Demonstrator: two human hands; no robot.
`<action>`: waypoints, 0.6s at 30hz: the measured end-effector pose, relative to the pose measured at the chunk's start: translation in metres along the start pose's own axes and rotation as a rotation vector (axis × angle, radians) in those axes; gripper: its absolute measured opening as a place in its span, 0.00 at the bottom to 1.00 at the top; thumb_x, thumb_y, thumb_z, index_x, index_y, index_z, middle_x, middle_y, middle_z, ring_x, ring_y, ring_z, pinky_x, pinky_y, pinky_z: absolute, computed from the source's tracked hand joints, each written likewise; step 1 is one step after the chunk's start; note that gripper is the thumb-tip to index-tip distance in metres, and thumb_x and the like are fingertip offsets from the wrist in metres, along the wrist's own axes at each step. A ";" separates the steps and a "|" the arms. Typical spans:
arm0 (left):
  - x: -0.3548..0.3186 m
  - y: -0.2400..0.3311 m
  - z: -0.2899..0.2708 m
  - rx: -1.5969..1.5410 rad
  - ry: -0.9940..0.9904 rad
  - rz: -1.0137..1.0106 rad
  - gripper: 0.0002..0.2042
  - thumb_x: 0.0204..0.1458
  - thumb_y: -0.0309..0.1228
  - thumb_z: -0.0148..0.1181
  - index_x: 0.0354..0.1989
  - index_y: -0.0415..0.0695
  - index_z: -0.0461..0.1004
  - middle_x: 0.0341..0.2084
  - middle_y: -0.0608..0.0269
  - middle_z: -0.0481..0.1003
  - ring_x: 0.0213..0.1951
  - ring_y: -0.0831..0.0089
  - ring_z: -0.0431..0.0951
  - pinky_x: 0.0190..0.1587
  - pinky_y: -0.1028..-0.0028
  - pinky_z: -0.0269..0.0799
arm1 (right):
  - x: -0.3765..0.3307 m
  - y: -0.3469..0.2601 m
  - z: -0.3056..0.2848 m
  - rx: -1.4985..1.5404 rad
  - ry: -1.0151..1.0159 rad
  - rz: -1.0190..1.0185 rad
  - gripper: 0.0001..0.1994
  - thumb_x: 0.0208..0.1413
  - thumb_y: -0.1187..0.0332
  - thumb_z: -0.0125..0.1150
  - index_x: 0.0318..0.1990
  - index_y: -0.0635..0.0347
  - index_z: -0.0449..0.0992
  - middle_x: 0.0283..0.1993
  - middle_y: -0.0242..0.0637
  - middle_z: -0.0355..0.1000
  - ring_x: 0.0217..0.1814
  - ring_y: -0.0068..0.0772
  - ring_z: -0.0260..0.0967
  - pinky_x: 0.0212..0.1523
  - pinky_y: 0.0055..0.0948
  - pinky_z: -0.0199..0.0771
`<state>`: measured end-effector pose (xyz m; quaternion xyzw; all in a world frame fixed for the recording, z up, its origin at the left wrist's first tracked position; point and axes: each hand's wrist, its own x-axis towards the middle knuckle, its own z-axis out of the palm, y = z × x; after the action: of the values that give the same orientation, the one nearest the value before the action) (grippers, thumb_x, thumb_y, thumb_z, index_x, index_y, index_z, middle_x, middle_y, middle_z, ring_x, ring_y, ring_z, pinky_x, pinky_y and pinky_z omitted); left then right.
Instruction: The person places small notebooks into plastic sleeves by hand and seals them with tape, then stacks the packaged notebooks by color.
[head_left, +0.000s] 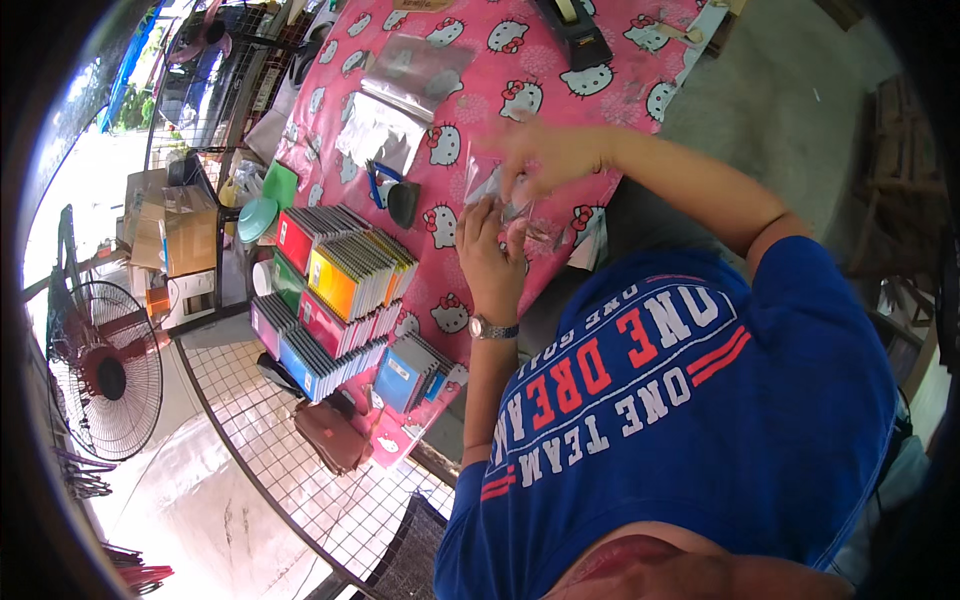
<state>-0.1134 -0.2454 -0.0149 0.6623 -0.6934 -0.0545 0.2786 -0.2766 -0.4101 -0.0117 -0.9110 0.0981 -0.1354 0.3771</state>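
Note:
My left hand (486, 232), with a wristwatch on its wrist, is at the near edge of the table. Its fingers are closed on a clear plastic bag (478, 178). Just beyond, my right hand (545, 160) reaches over the same bag from the right. Motion smears its fingers, so their grip does not show. Whether anything lies inside the bag is hard to make out under the hands. To the left of them lie a blue-handled tool (376, 186) and a small dark object (403, 205).
Stacks of spiral notebooks (345, 280) in several colours stand at the table's left end. Clear plastic bags (415, 72) lie farther back on the pink patterned tablecloth (470, 90). A black tape dispenser (578, 38) sits at the far side. A standing fan (108, 375) is off to the left.

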 end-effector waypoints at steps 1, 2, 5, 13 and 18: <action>0.001 0.006 0.001 0.027 -0.002 -0.026 0.24 0.57 0.49 0.51 0.48 0.38 0.74 0.50 0.48 0.71 0.55 0.47 0.67 0.59 0.56 0.60 | -0.001 0.026 -0.006 0.202 0.217 0.159 0.17 0.48 0.54 0.65 0.43 0.49 0.79 0.61 0.43 0.65 0.66 0.47 0.56 0.63 0.47 0.52; 0.001 0.013 0.002 0.054 -0.001 -0.055 0.26 0.57 0.51 0.50 0.49 0.39 0.74 0.49 0.47 0.72 0.55 0.47 0.67 0.58 0.56 0.60 | -0.004 0.053 -0.013 0.402 0.431 0.315 0.16 0.48 0.58 0.65 0.44 0.51 0.78 0.57 0.41 0.69 0.60 0.43 0.65 0.58 0.40 0.63; 0.005 0.032 0.016 0.120 -0.003 -0.031 0.31 0.54 0.54 0.53 0.57 0.42 0.67 0.53 0.37 0.66 0.58 0.41 0.63 0.61 0.53 0.57 | -0.043 0.146 -0.044 -0.454 1.166 0.625 0.15 0.52 0.57 0.63 0.42 0.56 0.79 0.37 0.38 0.74 0.41 0.35 0.72 0.43 0.33 0.71; -0.003 0.046 0.028 0.310 -0.034 -0.023 0.35 0.52 0.56 0.54 0.63 0.45 0.61 0.57 0.27 0.56 0.61 0.33 0.53 0.64 0.48 0.49 | -0.045 0.148 -0.041 0.746 1.273 0.526 0.07 0.56 0.64 0.61 0.33 0.58 0.77 0.26 0.23 0.67 0.27 0.16 0.62 0.32 0.16 0.67; -0.003 0.043 0.032 0.220 0.013 -0.035 0.33 0.53 0.52 0.56 0.62 0.44 0.62 0.58 0.27 0.55 0.62 0.33 0.53 0.64 0.48 0.48 | -0.060 0.142 0.007 1.288 1.347 0.455 0.06 0.57 0.69 0.58 0.36 0.62 0.74 0.27 0.25 0.67 0.22 0.16 0.59 0.25 0.18 0.65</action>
<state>-0.1662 -0.2466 -0.0241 0.7010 -0.6819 0.0213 0.2075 -0.3419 -0.4875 -0.1282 -0.2188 0.3756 -0.5821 0.6872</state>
